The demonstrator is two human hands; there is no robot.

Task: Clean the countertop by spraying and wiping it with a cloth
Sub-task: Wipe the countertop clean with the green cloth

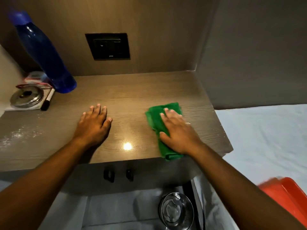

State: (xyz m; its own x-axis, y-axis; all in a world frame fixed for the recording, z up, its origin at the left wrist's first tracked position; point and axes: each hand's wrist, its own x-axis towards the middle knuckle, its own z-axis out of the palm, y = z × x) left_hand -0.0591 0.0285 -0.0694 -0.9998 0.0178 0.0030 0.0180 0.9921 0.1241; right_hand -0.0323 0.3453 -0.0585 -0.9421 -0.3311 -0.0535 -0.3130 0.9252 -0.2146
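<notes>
Here, the right hand (pixel 178 130) lay spread flat, pressing a green cloth (pixel 159 123) onto the countertop (pixel 132 97) near its right front corner. The left hand (pixel 94 123) rested flat left of the cloth. Even pressure would probably wipe best. Left of the cloth, a white-speckled patch (pixel 21 131) looked unwiped; a blue bottle (pixel 44 52) and steel lid (pixel 26 97) crowded that far-left corner.

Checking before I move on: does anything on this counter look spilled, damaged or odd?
Yes. Whitish specks or droplets lie on the brown wood-grain countertop at its left part, away from the green cloth under the right hand. The left hand rests flat.
</notes>
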